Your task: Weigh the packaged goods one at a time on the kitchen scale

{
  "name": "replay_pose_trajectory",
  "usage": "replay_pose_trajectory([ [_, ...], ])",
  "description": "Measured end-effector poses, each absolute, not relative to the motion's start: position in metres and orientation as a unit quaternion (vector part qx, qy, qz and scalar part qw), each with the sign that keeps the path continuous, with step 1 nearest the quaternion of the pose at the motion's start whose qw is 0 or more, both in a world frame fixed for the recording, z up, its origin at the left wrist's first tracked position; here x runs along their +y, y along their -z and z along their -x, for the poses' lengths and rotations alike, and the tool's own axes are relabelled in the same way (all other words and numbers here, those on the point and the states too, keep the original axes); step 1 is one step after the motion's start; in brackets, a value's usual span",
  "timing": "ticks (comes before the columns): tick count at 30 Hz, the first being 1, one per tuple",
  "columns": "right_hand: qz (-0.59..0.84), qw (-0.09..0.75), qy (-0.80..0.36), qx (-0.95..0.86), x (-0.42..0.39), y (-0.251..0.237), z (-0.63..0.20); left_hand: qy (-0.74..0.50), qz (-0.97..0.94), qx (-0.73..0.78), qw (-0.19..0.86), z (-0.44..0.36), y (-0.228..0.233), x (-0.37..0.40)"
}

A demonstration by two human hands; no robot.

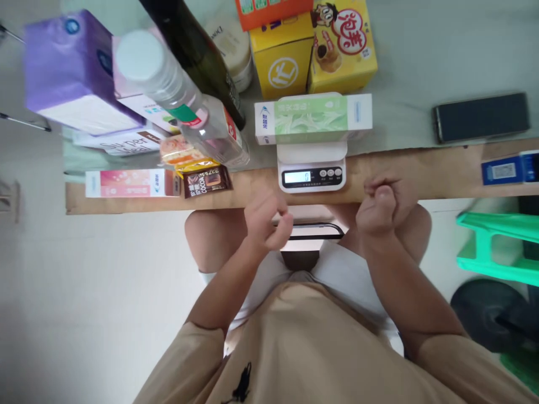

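Left hand (267, 221) hangs just off the near edge of the worktop (421, 168), fingers curled loosely inward, holding nothing. Right hand (381, 207) closed into a fist at the same edge, empty as far as the view shows.

Small white kitchen scale (311, 168) sits on the worktop between the two hands, at 12 o'clock from them, display lit; digits too small to read. A long green-and-white carton (314, 116) lies flat across its platform, overhanging both sides. Neither hand touches scale or carton.

At 10 o'clock from the left hand: dark cocoa snack packet (206, 180), a pink flat box (126, 183) beside it, a clear plastic bottle (185, 101) with white cap, a dark glass bottle (202, 56) behind it, a purple tissue pack (71, 67) further out.

At 12 o'clock past the scale: two yellow boxes (320, 56). At 2 o'clock from the right hand: a black phone (482, 116), well apart. At 3 o'clock: a blue box (509, 168) at the worktop edge.
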State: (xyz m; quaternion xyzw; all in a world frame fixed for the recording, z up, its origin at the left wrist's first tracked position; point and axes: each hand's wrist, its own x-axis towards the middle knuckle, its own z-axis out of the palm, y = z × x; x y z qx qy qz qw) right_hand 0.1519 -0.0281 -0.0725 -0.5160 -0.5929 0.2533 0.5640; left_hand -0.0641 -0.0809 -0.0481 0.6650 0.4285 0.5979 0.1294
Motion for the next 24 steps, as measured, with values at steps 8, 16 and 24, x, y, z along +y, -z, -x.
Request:
replay_pose_trajectory([
  [8,0.514,0.572,-0.287,-0.571,-0.079,0.069,-0.179,-0.535,-0.612,0.561,0.155,0.104,0.052,-0.139],
  [16,0.507,0.454,-0.385,-0.623,-0.126,0.091,-0.177,-0.467,-0.658,0.538,0.242,0.065,0.091,-0.16],
  [24,0.499,0.393,-0.45,-0.628,-0.117,0.1,-0.15,-0.454,-0.631,0.556,0.295,0.067,0.123,-0.151],
])
